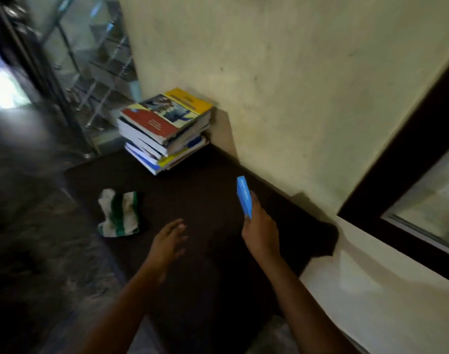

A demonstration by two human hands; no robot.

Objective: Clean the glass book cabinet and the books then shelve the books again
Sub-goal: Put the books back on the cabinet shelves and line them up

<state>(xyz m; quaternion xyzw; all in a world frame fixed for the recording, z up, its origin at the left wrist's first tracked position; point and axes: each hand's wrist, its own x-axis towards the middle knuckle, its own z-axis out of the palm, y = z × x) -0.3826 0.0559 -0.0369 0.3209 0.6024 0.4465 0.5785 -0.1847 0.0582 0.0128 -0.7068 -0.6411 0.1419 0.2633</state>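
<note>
My right hand (259, 229) grips a thin blue book (244, 194) upright by its lower end, spine toward me, above a dark mat (205, 190). My left hand (168, 242) hovers open over the mat, fingers spread, holding nothing. A green-and-white striped cloth (118, 213) lies crumpled on the mat to the left of that hand. A stack of several books (164, 129) sits on the mat against the wall, a red-and-yellow cover on top. The glass book cabinet (90, 67) with metal rods stands at the upper left, blurred.
A cream wall (282, 85) runs along the right of the mat. A dark-framed window (422, 175) sits at the far right above a white ledge (371, 290). Grey stone floor (39, 251) lies left of the mat.
</note>
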